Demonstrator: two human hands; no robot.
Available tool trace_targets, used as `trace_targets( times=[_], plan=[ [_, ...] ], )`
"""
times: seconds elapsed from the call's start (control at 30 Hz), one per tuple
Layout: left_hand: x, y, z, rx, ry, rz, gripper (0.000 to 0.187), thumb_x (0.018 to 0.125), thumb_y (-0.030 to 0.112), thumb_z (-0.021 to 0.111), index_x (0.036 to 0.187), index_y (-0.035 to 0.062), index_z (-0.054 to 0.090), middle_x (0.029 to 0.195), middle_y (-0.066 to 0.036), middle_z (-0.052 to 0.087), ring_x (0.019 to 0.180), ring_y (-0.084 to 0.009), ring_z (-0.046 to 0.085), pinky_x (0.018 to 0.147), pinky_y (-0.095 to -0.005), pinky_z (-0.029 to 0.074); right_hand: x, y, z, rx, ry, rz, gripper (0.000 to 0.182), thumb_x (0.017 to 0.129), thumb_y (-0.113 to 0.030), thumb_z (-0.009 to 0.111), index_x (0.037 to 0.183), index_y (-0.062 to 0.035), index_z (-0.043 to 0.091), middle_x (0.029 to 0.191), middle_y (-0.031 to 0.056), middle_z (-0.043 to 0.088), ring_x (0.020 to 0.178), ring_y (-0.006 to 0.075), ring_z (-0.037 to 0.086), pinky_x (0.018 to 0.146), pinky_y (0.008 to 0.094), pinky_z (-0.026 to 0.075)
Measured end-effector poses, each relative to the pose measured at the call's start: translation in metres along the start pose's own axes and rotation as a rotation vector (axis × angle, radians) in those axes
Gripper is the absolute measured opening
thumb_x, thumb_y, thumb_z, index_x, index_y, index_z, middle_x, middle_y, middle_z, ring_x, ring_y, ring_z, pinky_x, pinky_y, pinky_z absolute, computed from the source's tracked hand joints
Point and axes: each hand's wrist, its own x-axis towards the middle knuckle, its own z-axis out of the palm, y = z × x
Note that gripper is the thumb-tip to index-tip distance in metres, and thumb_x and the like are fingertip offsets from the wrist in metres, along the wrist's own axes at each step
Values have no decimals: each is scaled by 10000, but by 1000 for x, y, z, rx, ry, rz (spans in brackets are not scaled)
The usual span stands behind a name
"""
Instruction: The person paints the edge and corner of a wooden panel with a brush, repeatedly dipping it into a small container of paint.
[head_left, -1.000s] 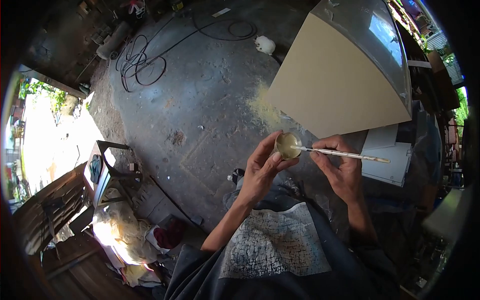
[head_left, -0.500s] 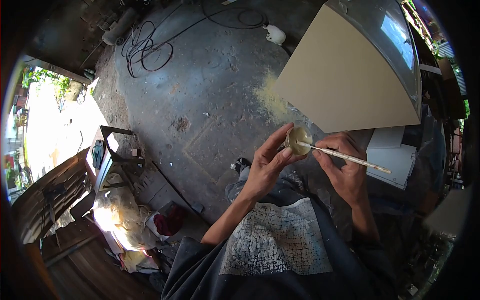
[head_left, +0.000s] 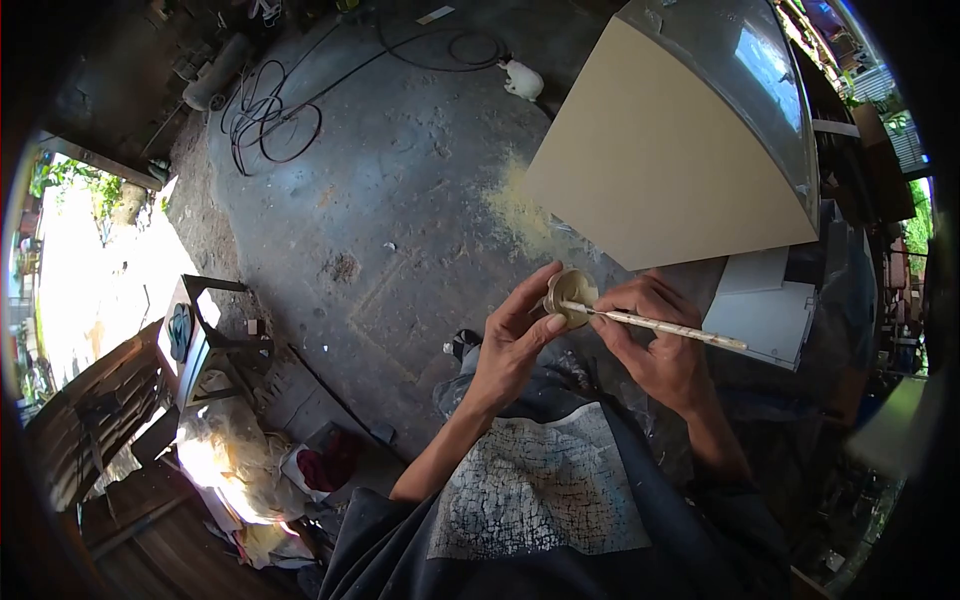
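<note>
A small cup with pale cream material inside is gripped by my left hand, thumb and fingers around its side. My right hand pinches a thin brush with a pale, speckled handle. The brush's tip is inside the cup, and its handle points out to the right. Beyond my hands stands a large beige panel with a curved edge.
A white animal is on the grey floor near a coiled hose. White flat pieces lie at the right, below the panel. A plastic bag and dark frame pieces are at the left.
The whole view has shifted, so the panel, floor and hands appear farther left. Both hands keep their hold on the cup and brush, with the tip still inside the cup.
</note>
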Motion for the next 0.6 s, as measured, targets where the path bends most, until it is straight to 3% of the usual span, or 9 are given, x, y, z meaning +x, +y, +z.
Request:
trace_targets(
  times=[0.1,0.6],
  plan=[
    [-1,-1,-1,-4,0,1,616,930,152,719,1476,45,453,1438,-108,529,1282,-212,543,1067,-400,498,1,5,-2,-69,85,20,113,850,-41,731,919,-42,642,831,67,672,789,236,660,759,376,494],
    [-3,-1,1,64,35,6,616,927,199,725,1467,53,465,1428,-107,531,1260,-226,571,1059,-413,513,-1,12,4,-44,113,16,120,851,-46,725,910,-65,622,814,59,663,761,243,655,766,387,495]
  ],
)
